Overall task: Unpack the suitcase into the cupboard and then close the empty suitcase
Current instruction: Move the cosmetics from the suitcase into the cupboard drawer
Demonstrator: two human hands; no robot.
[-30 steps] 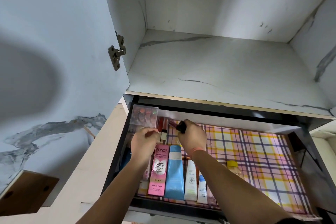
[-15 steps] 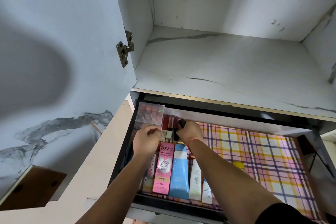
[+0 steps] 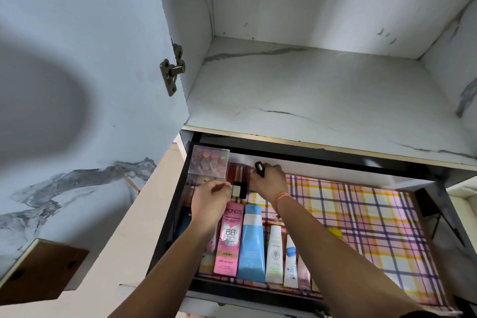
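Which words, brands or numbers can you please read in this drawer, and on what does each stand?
"POND'S": top of the pink tube.
"BB+ CREAM": middle of the same tube.
"IVORY": lower down on it.
"SPF 30 PA++": just below that.
Blue tube, white tube and smaller white tube: print too small or blurred to read.

Drawer (image 3: 374, 219) open; cosmetic tubes (image 3: 251, 242) flat in row front-left; black tube (image 3: 260, 169) tilted, rear.

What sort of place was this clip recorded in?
Likely a home bedroom or dressing area: an open marble-patterned cupboard, a pulled-out drawer lined in plaid, and a row of cosmetic tubes, the right hand holding a black tube.
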